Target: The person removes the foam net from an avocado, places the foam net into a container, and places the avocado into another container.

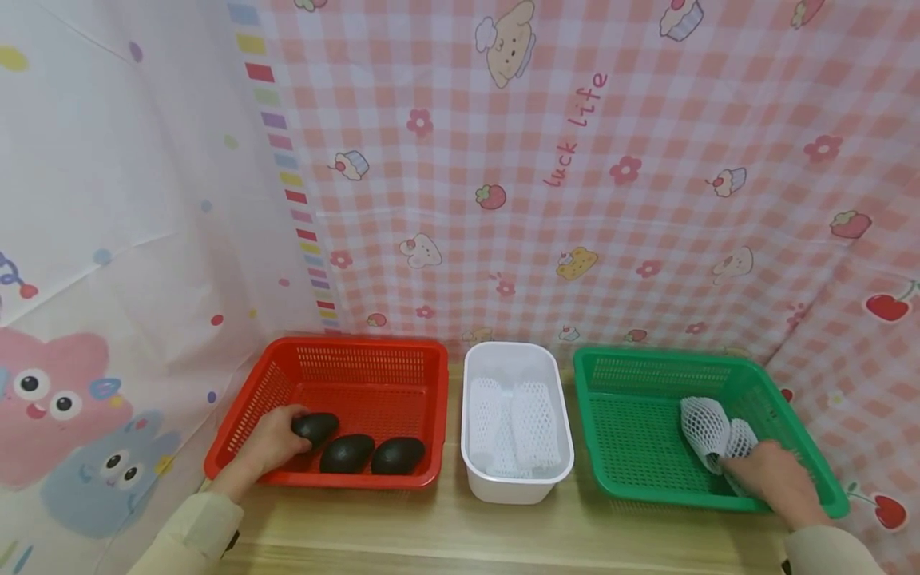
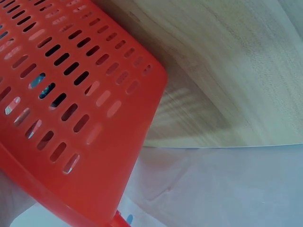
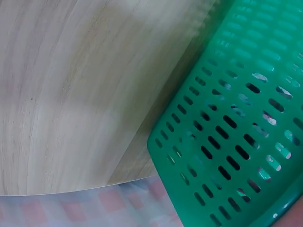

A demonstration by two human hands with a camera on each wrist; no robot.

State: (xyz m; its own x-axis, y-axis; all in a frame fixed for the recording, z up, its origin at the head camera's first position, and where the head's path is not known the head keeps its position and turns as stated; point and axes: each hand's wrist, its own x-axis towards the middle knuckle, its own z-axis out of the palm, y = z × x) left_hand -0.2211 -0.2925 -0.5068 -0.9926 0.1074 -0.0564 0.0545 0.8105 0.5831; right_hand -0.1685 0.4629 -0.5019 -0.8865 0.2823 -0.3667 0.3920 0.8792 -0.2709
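Note:
In the head view, my left hand (image 1: pixel 275 439) reaches into the red basket (image 1: pixel 435 399) and grips the leftmost dark avocado (image 1: pixel 316 430) by its left end. Two more dark avocados, a middle one (image 1: pixel 347 454) and a right one (image 1: pixel 398 456), lie beside it along the near side. Over in the green basket (image 1: pixel 593 435), my right hand (image 1: pixel 772 477) holds an avocado in a white foam net (image 1: pixel 742 438), partly covered by the fingers. Just left of it lies another net-wrapped avocado (image 1: pixel 705 427), a dark end showing at its lower opening.
Between the baskets stands a white plastic tub (image 1: pixel 512 487) with several white foam net sleeves (image 1: pixel 533 423) in it. All stand on a light wooden table (image 1: pixel 402 531). A pink checked cloth (image 1: pixel 460 160) hangs behind, a white printed one (image 1: pixel 165 279) at left.

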